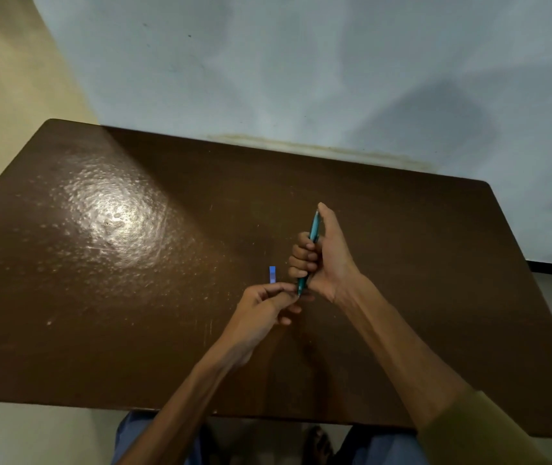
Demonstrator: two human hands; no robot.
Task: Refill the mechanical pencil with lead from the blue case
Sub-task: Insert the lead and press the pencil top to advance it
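Observation:
A teal mechanical pencil (pixel 313 229) is gripped in the fist of my right hand (pixel 321 256), held steeply with one end pointing down toward me and my thumb resting on the upper end. My left hand (pixel 264 303) sits just below and left of it, its thumb and forefinger pinched together at the pencil's lower end; whether they hold a lead is too small to tell. A small blue case (pixel 272 274) lies on the brown table (pixel 100 297), just beyond my left fingers and left of the pencil.
The table's far edge meets a pale blue wall (pixel 301 62). A bright glare patch (pixel 113 219) lies on the left of the tabletop. My knees in blue cloth and a foot show below the near edge.

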